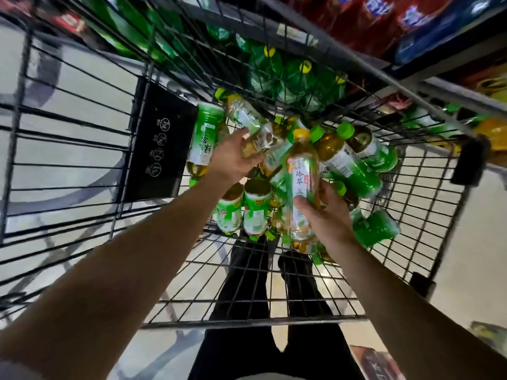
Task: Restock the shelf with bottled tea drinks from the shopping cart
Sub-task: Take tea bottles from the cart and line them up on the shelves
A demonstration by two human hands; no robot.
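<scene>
Both my arms reach down into a wire shopping cart (pixel 274 303) that holds several tea bottles with green labels and green caps (pixel 354 165). My right hand (pixel 321 215) grips one upright tea bottle with a yellow cap and a pale label (pixel 301 176), raised a little above the heap. My left hand (pixel 233 157) closes around a lying tea bottle (pixel 260 138) near the top of the pile. Two more bottles (pixel 241 212) lie side by side between my hands.
A black folded child-seat flap (pixel 159 144) hangs on the cart's left wall. Beyond the cart's far side stand shelves with large green bottles (pixel 290 75) and red and blue packs (pixel 397 20). My legs and the pale floor (pixel 82 86) show through the wires.
</scene>
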